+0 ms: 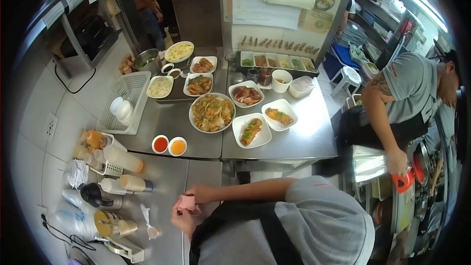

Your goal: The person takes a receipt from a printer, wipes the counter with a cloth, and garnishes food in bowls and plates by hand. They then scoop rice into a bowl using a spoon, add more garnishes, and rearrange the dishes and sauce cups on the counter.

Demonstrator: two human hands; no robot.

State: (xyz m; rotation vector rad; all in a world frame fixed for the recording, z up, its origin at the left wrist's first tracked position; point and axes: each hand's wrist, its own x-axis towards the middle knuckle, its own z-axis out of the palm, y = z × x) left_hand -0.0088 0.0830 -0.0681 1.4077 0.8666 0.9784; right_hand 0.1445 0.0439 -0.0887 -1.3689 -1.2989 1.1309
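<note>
Bowls and plates of food already stand filled around the large round bowl [212,113] on the steel table [299,140], so the portioning there looks finished, while the handling of the pink bundle [187,203] appears unfinished. That bundle, cloth or something similar, is below the large round bowl in the view, clear of all the food. The right hand [199,195] and the left hand [181,220] meet on it, the grip of each closed around the soft material; whether it is being folded, wiped with or wrapped, I cannot tell. Just below and left of the large round bowl sit the red sauce cup [160,144] and the orange sauce cup [177,146], both filled. To its right are the meat plate [246,93] and two square plates [251,130], their portions topped with green garnish. Farther up and right is the ingredient tray [277,62], its compartments stocked. Well down and left lie the squeeze bottles [122,159], untouched by either hand, so none is in use.
</note>
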